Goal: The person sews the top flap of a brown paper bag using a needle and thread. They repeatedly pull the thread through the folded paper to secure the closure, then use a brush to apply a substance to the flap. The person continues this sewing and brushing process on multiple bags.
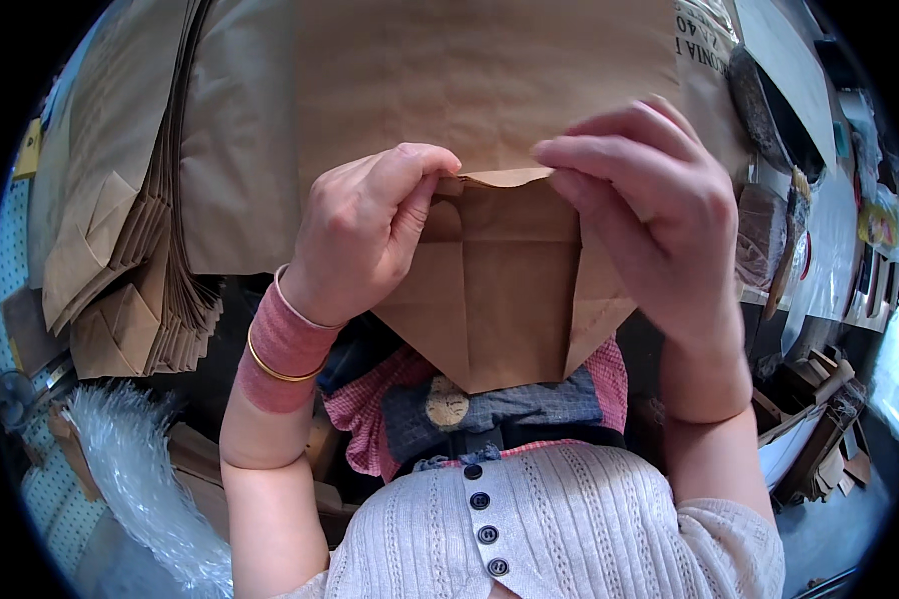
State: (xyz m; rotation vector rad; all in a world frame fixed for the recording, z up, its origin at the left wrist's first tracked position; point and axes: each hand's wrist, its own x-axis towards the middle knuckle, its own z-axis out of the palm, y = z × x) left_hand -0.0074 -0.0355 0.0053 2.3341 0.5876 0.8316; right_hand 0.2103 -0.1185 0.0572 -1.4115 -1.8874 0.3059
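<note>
A brown kraft paper bag (514,290) lies before me, its creased, folded end hanging over the table's near edge toward my lap. My left hand (370,220) is closed in a pinch on the left end of a raised paper flap (504,179). At the flap's right end, the thumb and fingertips of my right hand (654,210) come together around the edge, the hand slightly blurred. Its other fingers are curled and lifted. A pink wristband and a gold bangle sit on my left wrist.
To the left hangs a thick stack of folded paper bags (135,270). Clear plastic strands (150,489) spill below it. On the right are a dark curved container (769,110), a brush (795,225) and a wrapped brown block (761,232). Scraps (819,439) pile lower right.
</note>
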